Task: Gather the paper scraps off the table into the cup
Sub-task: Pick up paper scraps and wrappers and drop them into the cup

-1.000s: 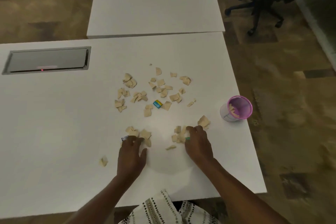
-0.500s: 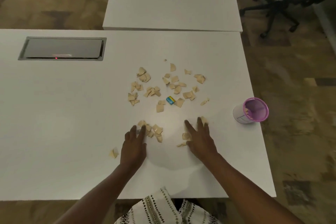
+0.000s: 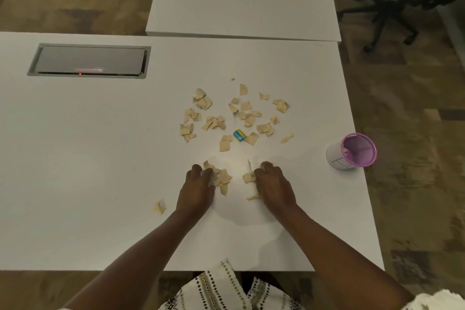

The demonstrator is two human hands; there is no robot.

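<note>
The left hand (image 3: pixel 195 187) lies knuckles-up on the white table (image 3: pixel 100 184), fingers curled down onto a small cluster of tan paper scraps (image 3: pixel 220 177) at its fingertips. The right hand (image 3: pixel 273 185) mirrors it just to the right, fingers bent over a second small cluster (image 3: pixel 249 177); one scrap there stands on edge, pointing upward. Whether either hand actually pinches a scrap or only presses on the heap cannot be determined (the fingertips are hidden under the knuckles). A bare strip of table separates the two hands.

One narrow scrap (image 3: pixel 252 197) lies flat against the inner side of the right hand, its long axis running left to right. A single scrap (image 3: pixel 160 207) lies apart, left of the left wrist.

Beyond the fingertips, farther from the person, the main scatter of scraps (image 3: pixel 236 118) spreads across the table in a loose band whose long axis runs left to right. The pieces lie flat at mixed angles. A small blue and yellow piece (image 3: pixel 239 136) sits among them.

The cup (image 3: pixel 351 152) stands upright to the right of the right hand, well apart from it, near the table's right edge. Its pink rim faces up, and a scrap or two show inside.

A grey recessed panel (image 3: pixel 90 60) is set in the table far to the left and beyond the hands.
</note>
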